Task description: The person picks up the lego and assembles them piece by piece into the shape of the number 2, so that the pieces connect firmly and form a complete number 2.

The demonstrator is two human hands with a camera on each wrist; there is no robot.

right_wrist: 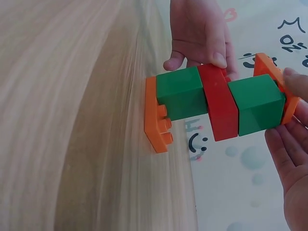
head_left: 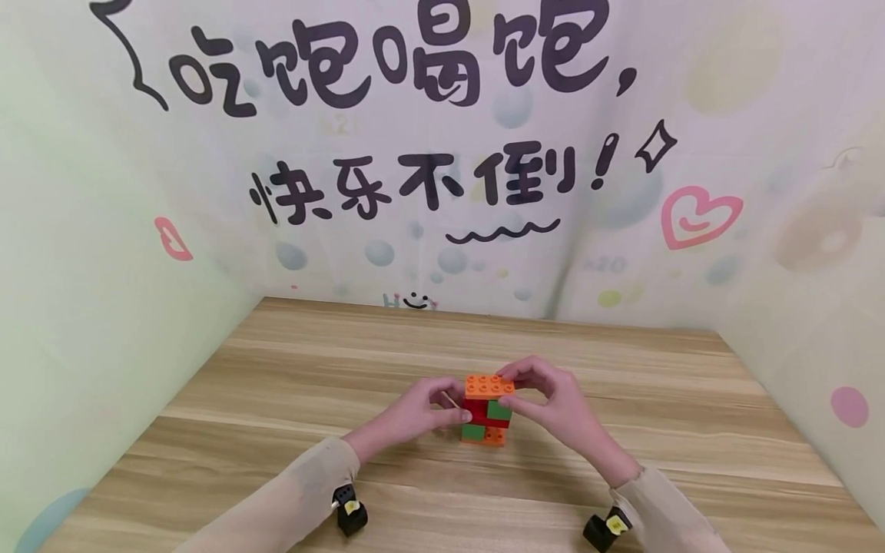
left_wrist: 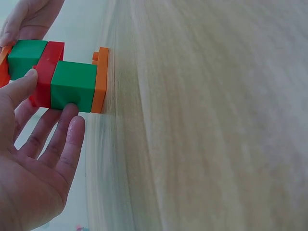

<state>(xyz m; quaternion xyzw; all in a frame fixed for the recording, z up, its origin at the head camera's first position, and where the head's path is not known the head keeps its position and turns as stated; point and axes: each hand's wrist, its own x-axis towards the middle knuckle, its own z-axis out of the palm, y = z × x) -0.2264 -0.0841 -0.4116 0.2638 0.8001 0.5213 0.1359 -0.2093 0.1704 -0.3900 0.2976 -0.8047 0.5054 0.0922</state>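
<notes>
A small tower of toy building bricks stands on the wooden table. At its base lies an orange studded plate (right_wrist: 152,115), with a green block (right_wrist: 180,94) at one end of it. Above come a flat red brick (right_wrist: 219,103), a second green block (right_wrist: 257,103) offset toward the right, and an orange plate (head_left: 484,388) on top. My left hand (head_left: 425,411) steadies the tower from the left, thumb on the red brick and fingers around the far side. From the right, my right hand (head_left: 556,395) grips the top orange plate between thumb and fingers. In the right wrist view that plate looks slightly tilted.
The wood-grain table (head_left: 311,353) extends around the tower on all sides. A white printed cloth (head_left: 442,261) with black lettering hangs behind it, and pale side walls rise left and right. Each sleeve cuff carries a small black camera (head_left: 353,518).
</notes>
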